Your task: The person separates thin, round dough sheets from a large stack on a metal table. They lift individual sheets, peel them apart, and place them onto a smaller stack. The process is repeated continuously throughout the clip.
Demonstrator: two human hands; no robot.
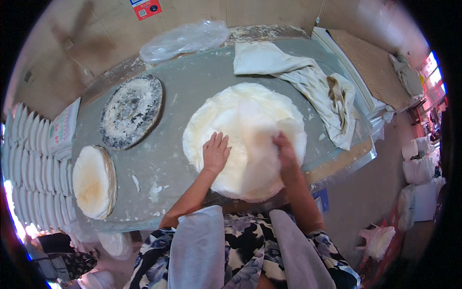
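A big round stack of thin, cream-coloured sheets (205,119), probably flat dough sheets, lies before me on the table. On its left part rests my left hand (216,153), palm down with the fingers a little apart, pressing on the top layer. My right hand (287,150), blurred by motion, pinches the edge of a thin, translucent sheet (258,159) raised over the stack's right half. Where that sheet ends at the bottom is too blurred to tell.
The glass-like tabletop (173,119) carries pale scraps. Left stand a floured round board (131,112) and a smaller round stack (92,182), beside piled white sacks (36,169). Behind lie a crumpled cloth (310,76) and a clear plastic bag (186,39). A woven panel (368,65) is at right.
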